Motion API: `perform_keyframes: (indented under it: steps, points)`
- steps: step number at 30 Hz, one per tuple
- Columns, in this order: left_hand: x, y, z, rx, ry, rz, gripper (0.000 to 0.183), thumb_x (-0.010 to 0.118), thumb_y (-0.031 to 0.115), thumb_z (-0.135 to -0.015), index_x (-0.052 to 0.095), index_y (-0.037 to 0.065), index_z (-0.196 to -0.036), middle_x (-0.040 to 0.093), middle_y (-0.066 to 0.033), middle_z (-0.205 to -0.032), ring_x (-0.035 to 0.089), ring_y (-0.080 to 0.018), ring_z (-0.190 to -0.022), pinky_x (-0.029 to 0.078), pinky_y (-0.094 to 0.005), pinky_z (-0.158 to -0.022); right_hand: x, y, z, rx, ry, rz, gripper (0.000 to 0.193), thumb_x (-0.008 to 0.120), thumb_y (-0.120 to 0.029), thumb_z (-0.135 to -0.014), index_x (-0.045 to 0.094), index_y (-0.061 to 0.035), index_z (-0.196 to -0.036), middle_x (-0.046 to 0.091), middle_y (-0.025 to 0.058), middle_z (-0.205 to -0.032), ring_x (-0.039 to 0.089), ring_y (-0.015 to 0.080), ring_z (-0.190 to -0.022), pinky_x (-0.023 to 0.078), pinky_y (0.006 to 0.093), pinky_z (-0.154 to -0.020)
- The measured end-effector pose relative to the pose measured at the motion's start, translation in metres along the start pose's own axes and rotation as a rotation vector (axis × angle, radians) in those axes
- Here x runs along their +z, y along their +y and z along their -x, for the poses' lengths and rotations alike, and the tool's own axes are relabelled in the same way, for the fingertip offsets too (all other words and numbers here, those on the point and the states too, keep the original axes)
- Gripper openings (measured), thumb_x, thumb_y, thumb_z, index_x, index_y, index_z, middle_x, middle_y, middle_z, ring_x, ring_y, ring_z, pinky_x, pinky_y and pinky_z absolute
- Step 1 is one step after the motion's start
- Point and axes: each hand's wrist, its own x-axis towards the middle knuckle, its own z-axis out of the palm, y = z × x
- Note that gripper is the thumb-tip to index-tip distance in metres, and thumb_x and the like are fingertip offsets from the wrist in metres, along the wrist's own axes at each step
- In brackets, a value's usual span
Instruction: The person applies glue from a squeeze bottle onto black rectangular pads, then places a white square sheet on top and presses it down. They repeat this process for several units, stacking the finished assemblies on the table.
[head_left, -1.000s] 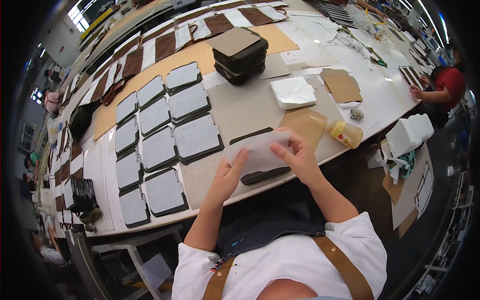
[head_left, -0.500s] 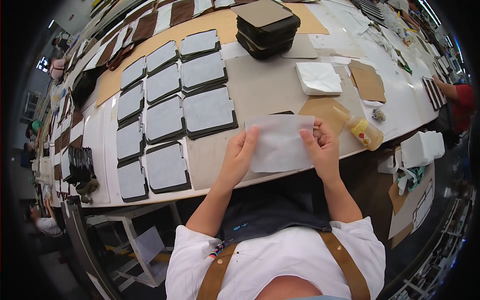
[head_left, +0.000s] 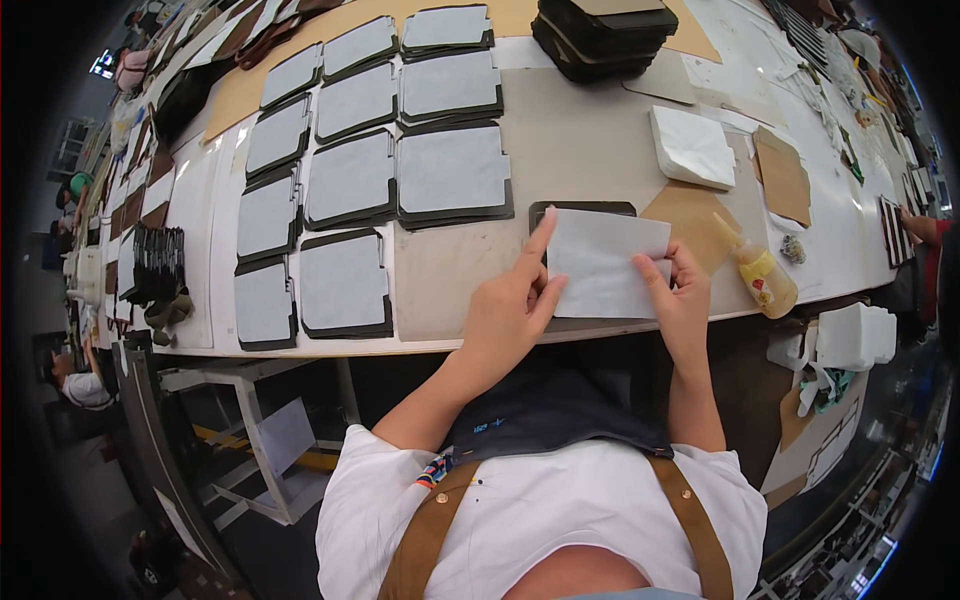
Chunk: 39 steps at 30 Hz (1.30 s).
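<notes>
A thin white rectangular sheet (head_left: 608,265) lies over a dark flat piece (head_left: 590,209), whose black border shows above and left of it. My left hand (head_left: 512,312) is at the sheet's left edge, index finger stretched to the upper left corner and thumb apart at the lower left; its other fingers are partly hidden. At the right edge, my right hand (head_left: 685,300) pinches the sheet between thumb and fingers. Left of my hands, several black-edged pieces topped with pale sheets (head_left: 455,170) are laid in overlapping columns.
A stack of dark pieces (head_left: 600,45) stands at the back of the table. Right of my hands are a stack of white sheets (head_left: 692,148), brown card (head_left: 782,175) and a yellowish squeeze bottle (head_left: 768,283) near the front edge. Other people are at both sides.
The sheet has come down from in front of me onto the dark piece. My left hand has loosened its pinch and stretched its index finger along the edge. The view has shifted.
</notes>
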Motion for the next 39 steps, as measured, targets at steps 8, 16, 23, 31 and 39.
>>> perform_keyframes:
  steps: [8, 16, 23, 31, 39]
  points:
    - [0.004, -0.024, -0.002, 0.023, 0.055, -0.121, 0.035, 0.072, 0.013, -0.091, 0.069, 0.007, -0.125, 0.052, -0.0053, -0.064, 0.046, -0.0108, -0.054, 0.042, -0.0266, -0.054, 0.013, 0.0, -0.012, -0.202, 0.071, 0.391, 0.016, 0.075, -0.018, -0.087, 0.068, -0.0036, -0.087, 0.055, 0.0005, -0.07, 0.039, 0.0159, -0.075, 0.036, 0.0308, -0.074]
    - [0.003, -0.026, -0.004, -0.014, 0.06, -0.145, 0.038, 0.073, 0.013, -0.089, 0.068, 0.006, -0.126, 0.052, -0.0066, -0.064, 0.045, -0.0125, -0.053, 0.041, -0.0274, -0.053, 0.014, 0.008, -0.015, -0.237, 0.048, 0.464, 0.017, 0.076, -0.018, -0.086, 0.068, -0.0036, -0.09, 0.054, 0.0018, -0.069, 0.04, 0.017, -0.075, 0.034, 0.0325, -0.082]
    - [0.004, -0.027, -0.005, 0.018, 0.074, -0.167, 0.038, 0.074, 0.013, -0.089, 0.068, 0.004, -0.126, 0.052, -0.0074, -0.063, 0.045, -0.0134, -0.052, 0.041, -0.0279, -0.053, 0.014, 0.01, -0.017, -0.271, 0.042, 0.496, 0.019, 0.076, -0.018, -0.086, 0.067, -0.0022, -0.092, 0.055, 0.0031, -0.07, 0.041, 0.0174, -0.069, 0.034, 0.033, -0.084]
    - [0.005, -0.028, -0.005, 0.012, 0.066, -0.201, 0.039, 0.074, 0.014, -0.089, 0.068, 0.003, -0.125, 0.053, -0.0079, -0.062, 0.046, -0.0137, -0.05, 0.041, -0.0286, -0.052, 0.013, 0.011, -0.018, -0.3, 0.036, 0.523, 0.021, 0.076, -0.018, -0.086, 0.068, -0.0034, -0.1, 0.056, 0.0029, -0.07, 0.042, 0.0174, -0.066, 0.034, 0.0328, -0.084]
    - [0.008, -0.03, -0.004, -0.001, 0.061, -0.202, 0.039, 0.074, 0.014, -0.089, 0.068, 0.005, -0.126, 0.052, -0.0041, -0.061, 0.044, -0.0113, -0.051, 0.04, -0.0274, -0.051, 0.011, 0.0, -0.014, -0.471, 0.081, 0.703, 0.025, 0.073, -0.011, -0.086, 0.07, -0.0095, -0.111, 0.062, 0.0026, -0.078, 0.052, 0.018, -0.073, 0.033, 0.035, -0.083]
